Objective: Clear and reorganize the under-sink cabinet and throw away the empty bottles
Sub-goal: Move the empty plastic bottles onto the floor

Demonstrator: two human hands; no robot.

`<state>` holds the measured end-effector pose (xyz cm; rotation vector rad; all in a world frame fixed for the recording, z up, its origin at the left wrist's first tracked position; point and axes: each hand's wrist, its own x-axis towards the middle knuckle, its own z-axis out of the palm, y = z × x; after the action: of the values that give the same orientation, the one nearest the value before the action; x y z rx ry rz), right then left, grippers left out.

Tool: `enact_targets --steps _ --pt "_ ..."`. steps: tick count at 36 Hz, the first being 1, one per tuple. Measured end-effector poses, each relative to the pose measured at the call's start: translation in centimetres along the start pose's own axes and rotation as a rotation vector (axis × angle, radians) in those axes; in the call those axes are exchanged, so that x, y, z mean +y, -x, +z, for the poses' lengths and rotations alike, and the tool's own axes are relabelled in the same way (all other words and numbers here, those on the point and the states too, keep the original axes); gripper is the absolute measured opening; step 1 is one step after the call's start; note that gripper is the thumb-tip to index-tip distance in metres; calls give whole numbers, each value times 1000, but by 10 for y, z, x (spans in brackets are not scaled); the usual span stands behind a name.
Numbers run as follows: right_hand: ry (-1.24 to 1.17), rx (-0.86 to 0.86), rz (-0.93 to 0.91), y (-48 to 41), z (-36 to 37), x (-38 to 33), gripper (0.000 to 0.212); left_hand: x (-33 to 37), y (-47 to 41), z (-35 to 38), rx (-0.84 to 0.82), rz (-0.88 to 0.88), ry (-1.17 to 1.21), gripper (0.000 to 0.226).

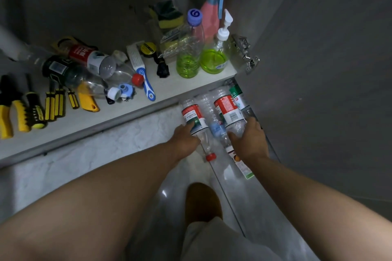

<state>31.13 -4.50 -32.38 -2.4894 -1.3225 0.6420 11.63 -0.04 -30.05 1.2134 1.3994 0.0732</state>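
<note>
I gather empty bottles on the floor in front of the cabinet shelf (118, 112). My left hand (186, 140) curls its fingers (192, 128) around the red-capped bottle (196, 122); my right hand (249, 141) presses spread fingers (250, 123) onto the red-labelled bottle (228, 110). A blue-labelled bottle (214, 121) lies between the two sets of fingers, and a green-labelled bottle (238, 96) sits just beyond the right fingers. Judged step: bunching the empties for disposal. The next move calls for squeezing all of them together and lifting without letting one slip. More bottles (91, 65) lie on the shelf, well beyond the left fingers.
</note>
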Motion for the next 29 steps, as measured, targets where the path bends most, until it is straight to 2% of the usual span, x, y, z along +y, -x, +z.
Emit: enact_targets --steps 5,12,15,18,24,27,29 --pt "155 27 -45 -7 1 -8 69 -6 3 -4 -85 -48 71 56" --pt "132 10 -44 -8 3 -15 73 -8 9 -12 -92 -75 127 58" --pt "140 21 -84 -3 -1 -18 76 -6 19 -24 -68 -19 8 51" --pt "125 82 -193 2 -10 -28 69 -1 31 -48 -52 97 -165 39" --pt "132 106 -500 5 -33 -79 47 15 57 -131 87 240 -490 32" --pt "113 45 -601 4 -40 -114 48 13 65 -182 254 267 -563 22" --pt "114 -21 -664 0 -38 -138 47 3 65 -212 408 219 -530 21"
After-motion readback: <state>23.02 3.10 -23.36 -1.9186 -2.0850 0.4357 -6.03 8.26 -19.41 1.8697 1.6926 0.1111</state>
